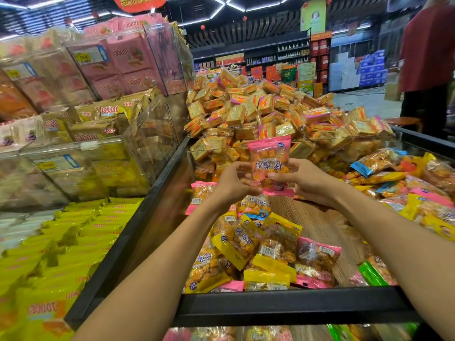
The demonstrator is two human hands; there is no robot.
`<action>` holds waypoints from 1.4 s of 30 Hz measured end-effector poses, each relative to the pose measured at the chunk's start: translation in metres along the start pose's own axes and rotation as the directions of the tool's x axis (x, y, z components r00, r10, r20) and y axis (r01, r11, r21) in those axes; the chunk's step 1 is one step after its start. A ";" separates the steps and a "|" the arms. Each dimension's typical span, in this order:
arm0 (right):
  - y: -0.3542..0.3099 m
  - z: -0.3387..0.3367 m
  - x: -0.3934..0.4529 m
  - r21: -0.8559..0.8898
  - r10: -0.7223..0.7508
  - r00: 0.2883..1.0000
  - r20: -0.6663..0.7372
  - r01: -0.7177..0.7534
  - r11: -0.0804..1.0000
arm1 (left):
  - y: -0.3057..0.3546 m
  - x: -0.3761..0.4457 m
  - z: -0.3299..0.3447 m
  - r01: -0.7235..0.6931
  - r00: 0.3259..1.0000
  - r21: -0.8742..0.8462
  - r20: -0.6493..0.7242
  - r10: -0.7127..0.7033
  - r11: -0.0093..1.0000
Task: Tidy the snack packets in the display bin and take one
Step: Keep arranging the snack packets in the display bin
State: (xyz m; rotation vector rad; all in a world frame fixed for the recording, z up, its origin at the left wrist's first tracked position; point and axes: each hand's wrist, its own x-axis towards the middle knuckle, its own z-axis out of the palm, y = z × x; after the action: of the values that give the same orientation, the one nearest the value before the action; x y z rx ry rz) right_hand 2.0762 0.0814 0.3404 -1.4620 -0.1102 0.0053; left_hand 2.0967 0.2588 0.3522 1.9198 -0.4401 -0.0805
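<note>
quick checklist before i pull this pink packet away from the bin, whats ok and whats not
1. Left hand grips the pink packet: ok, fingers curl on its left edge.
2. Right hand grips it too: ok, thumb on the front, low right.
3. Packet lifted free of the pile: ok, it is held upright above the bin's bare wooden floor.
4. Packet sealed and undamaged: cannot tell, only the front shows.
5. Loose packets tidied: not ok, they lie jumbled at mixed angles.
6. Way back over the black front rim: ok, nothing sits on it.
</note>
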 end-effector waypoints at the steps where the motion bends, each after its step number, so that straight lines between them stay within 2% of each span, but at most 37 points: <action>1: 0.000 0.000 0.001 0.017 -0.023 0.999 -0.037 0.023 1.000 | 0.001 0.000 0.001 -0.061 0.996 0.045 -0.056 0.063 0.997; 3: -0.001 0.002 0.002 0.014 -0.069 0.992 -0.110 0.071 0.997 | 0.002 0.002 0.003 -0.169 0.974 0.099 -0.135 0.181 0.981; 5: -0.002 0.003 0.002 -0.055 -0.123 0.982 -0.144 0.116 0.992 | 0.003 0.002 0.005 -0.200 0.971 0.050 -0.126 0.205 0.979; 8: -0.004 0.008 0.001 -0.195 -0.183 0.972 -0.145 0.153 0.969 | 0.002 0.003 0.008 -0.156 0.985 -0.048 -0.084 0.152 0.987; 12: -0.009 0.018 -0.003 -0.165 -0.164 0.984 -0.074 0.150 0.975 | 0.003 0.005 0.010 -0.066 0.997 -0.233 -0.046 0.057 0.970; 16: -0.010 0.022 -0.005 -0.177 -0.192 0.981 -0.031 0.184 0.967 | 0.001 0.006 0.007 -0.048 0.997 -0.285 -0.076 0.027 0.957; 21: -0.008 0.014 0.002 -0.191 -0.246 0.951 -0.188 0.211 0.959 | 0.003 0.005 0.007 -0.019 1.000 -0.330 -0.022 0.012 0.944; 24: -0.005 0.009 0.004 -0.228 -0.187 0.962 -0.200 0.140 0.963 | 0.008 0.001 0.008 0.012 0.998 -0.390 0.054 0.010 0.921; 27: -0.002 0.009 0.004 -0.163 -0.092 0.986 -0.143 0.068 0.984 | 0.008 0.000 0.009 0.034 0.996 -0.389 0.093 0.002 0.921; 29: -0.002 0.010 0.002 -0.176 -0.102 0.987 -0.120 0.080 0.981 | 0.006 0.000 0.009 0.030 0.997 -0.357 0.077 -0.002 0.934; 36: 0.000 0.010 -0.002 -0.251 -0.147 0.967 -0.209 0.093 0.964 | -0.002 0.004 0.009 -0.017 0.995 -0.164 -0.099 0.001 0.986; 42: 0.003 0.012 -0.003 -0.243 -0.071 0.985 -0.160 0.031 0.969 | -0.010 0.004 0.008 -0.065 0.979 -0.128 -0.199 0.039 0.990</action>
State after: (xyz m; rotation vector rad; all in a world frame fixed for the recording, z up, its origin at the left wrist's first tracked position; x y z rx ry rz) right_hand 2.0720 0.0931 0.3387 -1.6949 -0.0110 -0.1787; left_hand 2.1008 0.2538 0.3411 1.7629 -0.3428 0.1108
